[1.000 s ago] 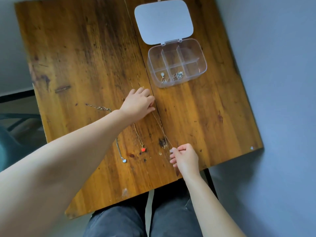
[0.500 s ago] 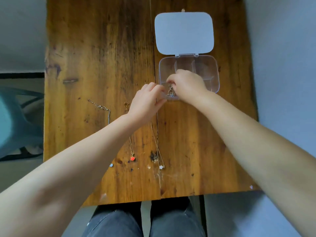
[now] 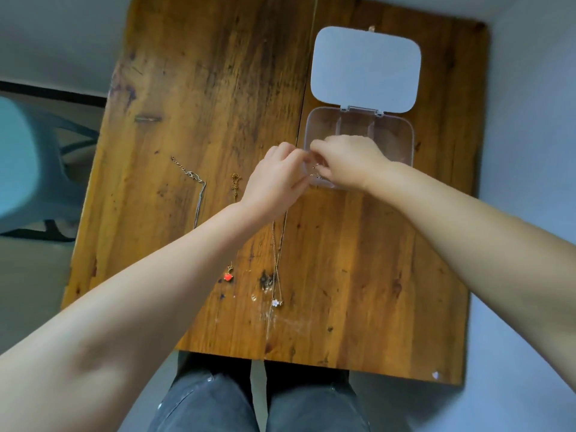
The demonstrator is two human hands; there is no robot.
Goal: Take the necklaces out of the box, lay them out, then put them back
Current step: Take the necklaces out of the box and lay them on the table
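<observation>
While the clear plastic box [image 3: 389,141] is sitting on the far right part of the wooden table [image 3: 202,88] with its white lid [image 3: 366,68] lying flat and open behind it, three necklaces are lying stretched out to its left, their long axes running roughly from the far side toward the person. The silver necklace [image 3: 199,194] is lying furthest left, its clasp chain angling away to the far left; the gold necklace with a red pendant [image 3: 229,276] is lying in the middle; the gold necklace with a pale flower pendant [image 3: 276,302] is lying nearest the box, pendant end pointing at the near edge. The right hand [image 3: 346,162] is reaching into the box's near-left compartment, fingers pinched together on a small silvery piece of jewellery [image 3: 316,169]. The left hand [image 3: 274,182] is curling loosely beside it, fingertips meeting the right hand's at the box's left wall; whether it is gripping anything cannot be told. Both forearms are extending forward, converging at the box.
</observation>
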